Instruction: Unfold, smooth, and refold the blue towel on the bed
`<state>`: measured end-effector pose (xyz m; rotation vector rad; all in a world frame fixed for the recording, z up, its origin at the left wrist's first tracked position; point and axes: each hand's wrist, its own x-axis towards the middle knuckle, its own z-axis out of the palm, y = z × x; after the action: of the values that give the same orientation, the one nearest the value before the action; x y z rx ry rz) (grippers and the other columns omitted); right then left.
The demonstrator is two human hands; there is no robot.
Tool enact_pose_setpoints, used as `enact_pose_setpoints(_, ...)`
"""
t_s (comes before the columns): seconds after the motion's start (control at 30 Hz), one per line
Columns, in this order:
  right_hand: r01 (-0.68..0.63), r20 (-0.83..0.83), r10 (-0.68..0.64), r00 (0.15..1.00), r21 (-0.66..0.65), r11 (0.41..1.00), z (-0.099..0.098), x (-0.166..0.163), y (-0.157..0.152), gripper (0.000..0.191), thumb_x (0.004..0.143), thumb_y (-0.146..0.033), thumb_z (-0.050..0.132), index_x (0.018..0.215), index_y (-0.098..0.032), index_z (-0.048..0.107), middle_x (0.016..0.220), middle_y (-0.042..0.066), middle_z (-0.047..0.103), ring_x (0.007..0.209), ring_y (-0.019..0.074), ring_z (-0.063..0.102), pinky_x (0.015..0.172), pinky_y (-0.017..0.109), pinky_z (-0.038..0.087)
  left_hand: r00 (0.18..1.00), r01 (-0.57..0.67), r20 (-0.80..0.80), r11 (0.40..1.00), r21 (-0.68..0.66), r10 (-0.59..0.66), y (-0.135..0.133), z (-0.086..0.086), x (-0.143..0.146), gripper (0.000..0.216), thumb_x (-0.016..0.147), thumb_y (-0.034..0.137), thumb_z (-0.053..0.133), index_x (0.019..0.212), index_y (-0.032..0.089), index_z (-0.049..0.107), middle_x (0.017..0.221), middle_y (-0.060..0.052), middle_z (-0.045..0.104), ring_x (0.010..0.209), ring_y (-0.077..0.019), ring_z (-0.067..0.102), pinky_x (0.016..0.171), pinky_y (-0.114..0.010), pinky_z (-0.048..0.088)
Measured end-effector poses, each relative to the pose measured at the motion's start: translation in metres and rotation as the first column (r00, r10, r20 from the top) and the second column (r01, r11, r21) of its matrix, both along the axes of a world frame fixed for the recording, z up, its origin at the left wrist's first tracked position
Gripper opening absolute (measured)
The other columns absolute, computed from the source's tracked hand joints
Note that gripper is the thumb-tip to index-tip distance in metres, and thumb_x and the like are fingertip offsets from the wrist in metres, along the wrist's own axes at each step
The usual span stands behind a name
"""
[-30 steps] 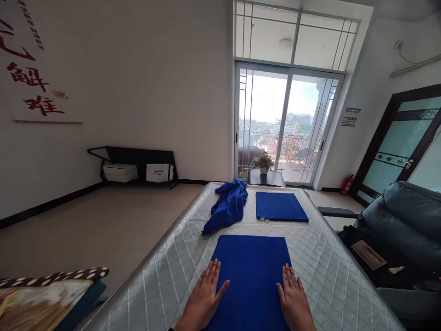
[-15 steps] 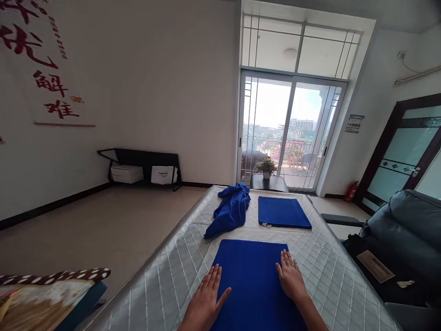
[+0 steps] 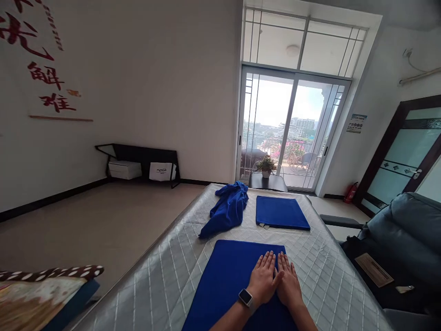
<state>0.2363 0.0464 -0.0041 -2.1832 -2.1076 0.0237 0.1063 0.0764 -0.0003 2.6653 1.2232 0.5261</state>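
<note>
A folded blue towel (image 3: 227, 280) lies flat on the quilted silver table cover (image 3: 165, 285) in front of me. My left hand (image 3: 263, 278), with a smartwatch at the wrist, and my right hand (image 3: 287, 280) rest side by side, palms down and fingers stretched, on the towel's right part near its far edge. Their thumbs touch. Farther back lie a crumpled blue towel (image 3: 227, 209) on the left and a second neatly folded blue towel (image 3: 280, 212) on the right.
A dark sofa (image 3: 406, 234) with a flat card on it stands to the right. A small table with a potted plant (image 3: 266, 164) stands before the glass balcony door. A patterned cushion (image 3: 41, 294) is at lower left; a black shelf with boxes (image 3: 141, 165) lines the wall.
My left hand has slid right across the near towel, from its left edge to beside my right hand. The right hand stayed near the towel's right side.
</note>
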Motion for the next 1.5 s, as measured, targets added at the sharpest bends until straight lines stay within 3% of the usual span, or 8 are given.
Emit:
enact_pose_setpoints(0.1, 0.031, 0.002, -0.031, 1.0, 0.001, 1.0, -0.001, 0.0, 0.002, 0.061, 0.098, -0.034, 0.019, 0.154, -0.011, 0.024, 0.162, 0.008, 0.017, 0.151, 0.021, 0.011, 0.121, 0.043, 0.011, 0.998, -0.068, -0.004, 0.997, -0.025, 0.068, 0.007, -0.006, -0.013, 0.067, 0.101, 0.052, 0.012, 0.154, 0.014, 0.028, 0.161, -0.009, 0.028, 0.15, -0.0219, 0.02, 0.122, -0.044, 0.022)
enact_pose_setpoints(0.37, 0.068, -0.061, -0.068, 0.996, -0.007, 0.998, -0.001, 0.0, 0.006, 0.065, 0.098, -0.039, 0.016, 0.155, -0.009, 0.018, 0.163, 0.008, 0.015, 0.151, 0.0189, 0.009, 0.122, 0.042, 0.009, 0.941, -0.334, -0.057, 0.943, 0.0, 0.333, 0.029, -0.014, -0.13, 0.079, 0.097, 0.066, 0.02, 0.153, 0.011, 0.03, 0.16, -0.011, 0.03, 0.148, -0.0256, 0.025, 0.122, -0.045, 0.023)
enact_pose_setpoints(0.5, 0.063, -0.032, -0.063, 0.998, -0.005, 0.998, -0.001, -0.002, 0.005, 0.065, 0.098, -0.039, 0.015, 0.155, -0.007, 0.02, 0.163, 0.008, 0.016, 0.151, 0.0189, 0.009, 0.122, 0.041, 0.009, 0.906, -0.418, -0.056, 0.908, 0.036, 0.419, 0.033, -0.02, -0.163, 0.08, 0.096, 0.067, 0.021, 0.152, 0.012, 0.031, 0.159, -0.012, 0.032, 0.147, -0.0267, 0.027, 0.121, -0.046, 0.022)
enact_pose_setpoints(0.7, 0.058, 0.026, -0.058, 0.998, -0.03, 0.998, 0.003, -0.001, 0.006, 0.065, 0.098, -0.041, 0.015, 0.154, -0.008, 0.021, 0.162, 0.007, 0.017, 0.151, 0.0198, 0.012, 0.122, 0.043, 0.009, 0.906, -0.42, -0.045, 0.907, 0.03, 0.421, 0.03, -0.019, -0.166, 0.082, 0.096, 0.068, 0.021, 0.153, 0.01, 0.029, 0.16, -0.013, 0.029, 0.148, -0.0266, 0.025, 0.121, -0.045, 0.022)
enact_pose_setpoints(0.97, 0.064, 0.002, -0.064, 0.998, -0.014, 0.998, 0.02, 0.001, 0.041, 0.061, 0.1, -0.037, 0.018, 0.154, -0.01, 0.024, 0.162, 0.009, 0.02, 0.15, 0.0184, 0.013, 0.121, 0.041, 0.013, 0.909, -0.415, -0.032, 0.909, 0.027, 0.416, 0.03, -0.019, -0.167, 0.083, 0.095, 0.068, 0.02, 0.152, 0.009, 0.03, 0.16, -0.014, 0.028, 0.148, -0.0272, 0.026, 0.121, -0.046, 0.022)
enact_pose_setpoints(1.33, 0.053, -0.056, -0.053, 0.997, 0.0, 0.999, 0.006, 0.006, 0.047, 0.062, 0.1, -0.037, 0.017, 0.155, -0.01, 0.019, 0.162, 0.008, 0.02, 0.15, 0.0176, 0.012, 0.121, 0.04, 0.012, 0.904, -0.419, -0.065, 0.906, 0.066, 0.422, 0.033, -0.025, -0.166, 0.081, 0.095, 0.069, 0.021, 0.152, 0.013, 0.033, 0.159, -0.013, 0.03, 0.147, -0.0281, 0.029, 0.12, -0.046, 0.024)
enact_pose_setpoints(1.5, 0.055, -0.108, -0.055, 0.993, 0.001, 0.998, 0.004, 0.008, 0.048, 0.063, 0.099, -0.038, 0.019, 0.155, -0.01, 0.018, 0.163, 0.008, 0.018, 0.151, 0.018, 0.01, 0.121, 0.04, 0.009, 0.878, -0.44, -0.203, 0.898, 0.017, 0.434, 0.043, -0.017, -0.163, 0.092, 0.09, 0.075, 0.018, 0.15, 0.008, 0.035, 0.158, -0.017, 0.031, 0.146, -0.0328, 0.029, 0.118, -0.051, 0.025)
